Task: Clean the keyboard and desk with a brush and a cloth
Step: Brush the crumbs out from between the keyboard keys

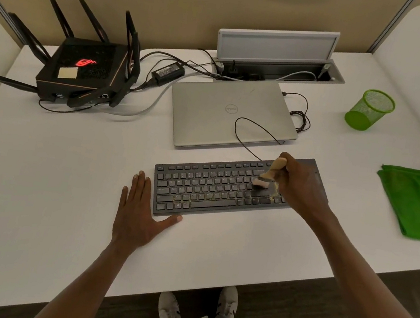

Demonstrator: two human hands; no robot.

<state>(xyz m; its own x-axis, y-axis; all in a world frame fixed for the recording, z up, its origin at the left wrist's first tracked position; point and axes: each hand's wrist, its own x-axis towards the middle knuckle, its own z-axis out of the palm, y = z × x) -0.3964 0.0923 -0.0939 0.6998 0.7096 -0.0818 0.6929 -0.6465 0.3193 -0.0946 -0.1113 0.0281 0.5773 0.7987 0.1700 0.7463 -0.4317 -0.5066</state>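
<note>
Bristles of the brush (269, 175) gripped by the right hand (301, 187) touch the keyboard (212, 189); left hand (140, 209) lies flat beside it, fingers straight.

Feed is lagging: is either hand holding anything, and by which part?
The right hand holds the brush by its wooden handle, bristles on the keyboard. The left hand holds nothing, flat on the desk.

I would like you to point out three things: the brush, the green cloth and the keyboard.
brush (269, 174): head view, on its wooden handle below the holding fingers.
green cloth (419, 202): head view, on the middle of the folded fabric.
keyboard (207, 188): head view, on the letter keys, left of the brush.
</note>
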